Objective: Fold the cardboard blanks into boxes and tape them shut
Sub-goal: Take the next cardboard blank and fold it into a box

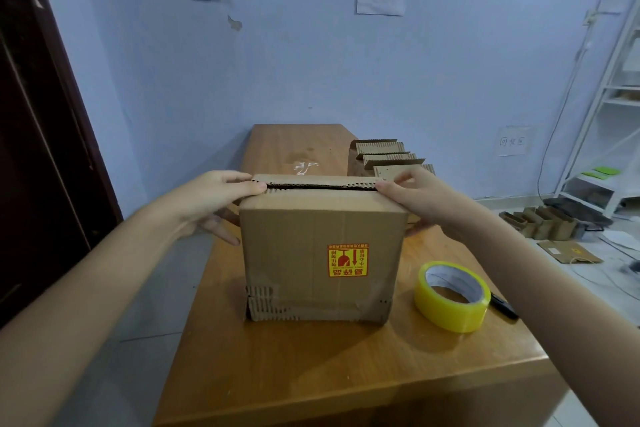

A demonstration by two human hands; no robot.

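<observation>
Pale blue walls with paper notices back a long wooden table (284,350) that runs away from the camera, and a cardboard box (322,253) stands upright on it, near the front edge and about midway between the two long sides. Its lower seam looks already taped, and a red and yellow sticker (348,260) on the near face reads upside down, so the box probably sits inverted to bring the remaining open end uppermost.

Two top flaps (315,180) are folded down and nearly meet, leaving a dark slit along the top. The left hand (214,198) reaches in from the left with its arm extended, straight fingers laid flat over the left end of the flaps, thumb low against the side wall. The right hand (419,198) mirrors it at the right end, fingers close together and pressing the flap edges down, thumb below. Holding both ends this way likely keeps the flaps level and closed until tape can go on.

A roll of yellow tape (452,295) lies just right of the box, towards the table's right edge, within easy reach, with a black marker (504,305) behind it. Flat cardboard blanks (391,156) are stacked along the far right edge, waiting their turn.
</observation>
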